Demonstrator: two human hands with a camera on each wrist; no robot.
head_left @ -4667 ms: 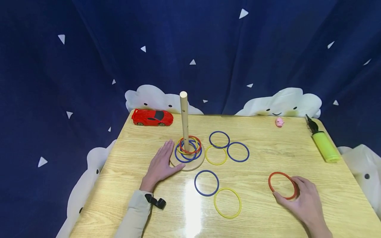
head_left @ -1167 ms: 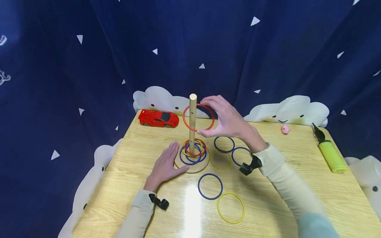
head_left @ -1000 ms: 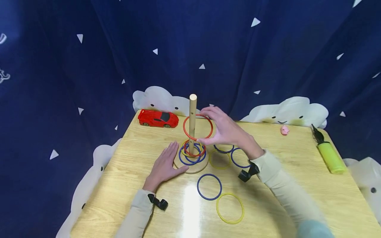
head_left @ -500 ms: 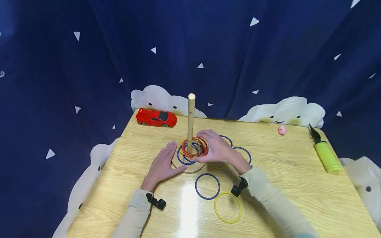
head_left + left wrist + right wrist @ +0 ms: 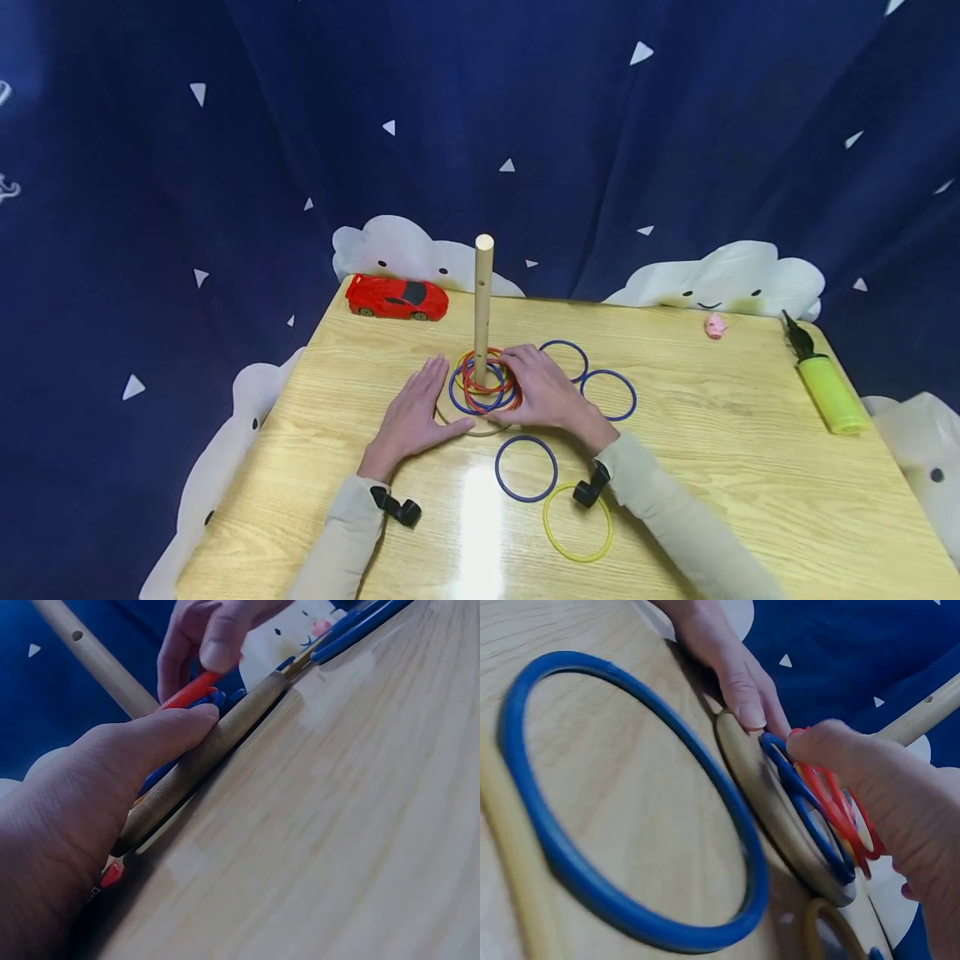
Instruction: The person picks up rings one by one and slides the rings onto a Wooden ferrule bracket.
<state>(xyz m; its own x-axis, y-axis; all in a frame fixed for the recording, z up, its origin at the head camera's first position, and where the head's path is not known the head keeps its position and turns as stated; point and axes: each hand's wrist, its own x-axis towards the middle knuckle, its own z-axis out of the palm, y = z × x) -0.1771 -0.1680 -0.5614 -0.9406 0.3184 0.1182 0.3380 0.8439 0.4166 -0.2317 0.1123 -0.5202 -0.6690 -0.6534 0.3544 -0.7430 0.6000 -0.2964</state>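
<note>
An upright wooden peg rises from a round wooden base on the table. Red, yellow and blue rings lie loosely around its foot. My right hand pinches a red ring between thumb and fingers, low over the base. That ring encircles the peg and lies over the others. On the left of the base rests my left hand, fingers extended along its side. Its thumb lies on the base's near rim.
A blue ring and a yellow ring lie in front. Two blue rings, one of them a blue ring, lie right of the base. Farther off are a red toy car, a pink pig and a green pump.
My right hand picked the red ring from the table's right side, brought it over the peg and lowered it to the rings at the foot. The left hand stayed by the base.
</note>
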